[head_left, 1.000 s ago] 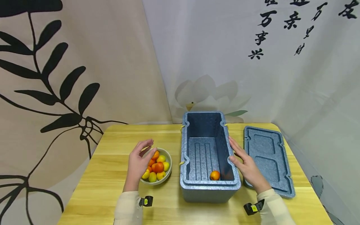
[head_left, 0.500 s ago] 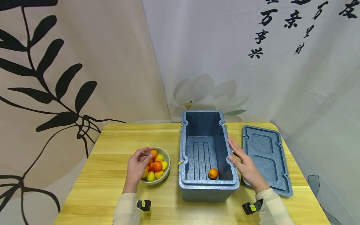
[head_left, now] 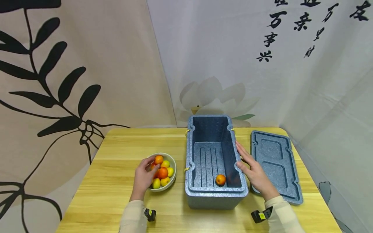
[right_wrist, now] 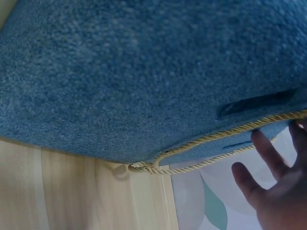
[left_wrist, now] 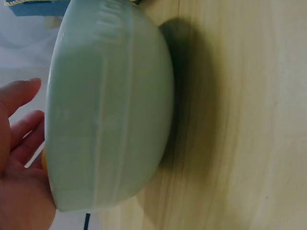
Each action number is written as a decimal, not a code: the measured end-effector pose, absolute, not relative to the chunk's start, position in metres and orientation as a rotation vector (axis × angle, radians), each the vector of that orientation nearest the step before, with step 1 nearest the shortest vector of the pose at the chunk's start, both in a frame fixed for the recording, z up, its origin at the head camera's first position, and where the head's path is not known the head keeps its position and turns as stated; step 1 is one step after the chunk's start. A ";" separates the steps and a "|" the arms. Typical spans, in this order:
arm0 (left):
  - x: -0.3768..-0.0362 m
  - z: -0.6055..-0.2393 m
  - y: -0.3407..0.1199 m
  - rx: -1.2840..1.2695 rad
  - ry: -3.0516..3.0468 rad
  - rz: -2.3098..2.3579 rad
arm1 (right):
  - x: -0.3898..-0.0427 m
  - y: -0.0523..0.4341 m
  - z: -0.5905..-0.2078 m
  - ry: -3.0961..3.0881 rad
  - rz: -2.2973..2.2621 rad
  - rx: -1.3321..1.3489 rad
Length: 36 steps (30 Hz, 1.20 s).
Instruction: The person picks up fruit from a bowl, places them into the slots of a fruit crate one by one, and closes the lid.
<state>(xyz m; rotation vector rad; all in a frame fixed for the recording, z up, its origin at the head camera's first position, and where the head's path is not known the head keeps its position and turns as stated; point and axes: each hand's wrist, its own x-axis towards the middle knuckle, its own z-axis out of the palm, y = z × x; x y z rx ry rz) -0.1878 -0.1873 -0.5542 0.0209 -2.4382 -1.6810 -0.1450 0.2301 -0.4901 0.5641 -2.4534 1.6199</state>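
Observation:
A pale green bowl [head_left: 174, 161] [left_wrist: 110, 110] of orange, red and yellow fruits [head_left: 163, 172] sits on the wooden table, left of an open blue foam box [head_left: 216, 197]. My left hand [head_left: 152, 164] [left_wrist: 21, 143] reaches into the bowl, its thumb and fingers curled round a red-orange fruit [head_left: 152, 166]. One orange fruit [head_left: 220, 179] lies on the box floor near the front right corner. My right hand [head_left: 239, 155] lies flat with straight fingers [right_wrist: 268, 158] against the box's right wall.
The box's blue lid [head_left: 275, 165] lies flat on the table [head_left: 116, 181] to the right of the box. A yellow cord [right_wrist: 201, 143] runs along the box's side. Printed curtains hang close behind and to the right.
My left hand has dropped from above the bowl down into it and closed its fingers among the fruits. The right hand has stayed against the box.

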 end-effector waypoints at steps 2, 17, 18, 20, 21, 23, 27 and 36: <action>-0.188 -0.555 -0.187 0.013 -2.467 -1.640 | -0.145 0.230 -0.491 -2.451 1.616 0.567; -0.196 -0.551 -0.189 0.023 -2.621 -1.538 | -0.147 0.232 -0.492 -2.433 1.618 0.588; -0.197 -0.552 -0.189 0.028 -2.640 -1.507 | -0.147 0.232 -0.493 -2.432 1.620 0.590; -0.200 -0.552 -0.188 0.040 -2.662 -1.459 | -0.147 0.231 -0.494 -2.429 1.619 0.596; -0.201 -0.553 -0.188 0.047 -2.670 -1.436 | -0.147 0.231 -0.494 -2.426 1.619 0.597; -0.203 -0.553 -0.187 0.056 -2.685 -1.395 | -0.146 0.231 -0.495 -2.424 1.620 0.597; -0.206 -0.555 -0.185 0.075 -2.710 -1.350 | -0.146 0.231 -0.496 -2.412 1.637 0.597; -0.208 -0.558 -0.184 0.095 -2.694 -1.368 | -0.148 0.231 -0.496 -2.406 1.650 0.598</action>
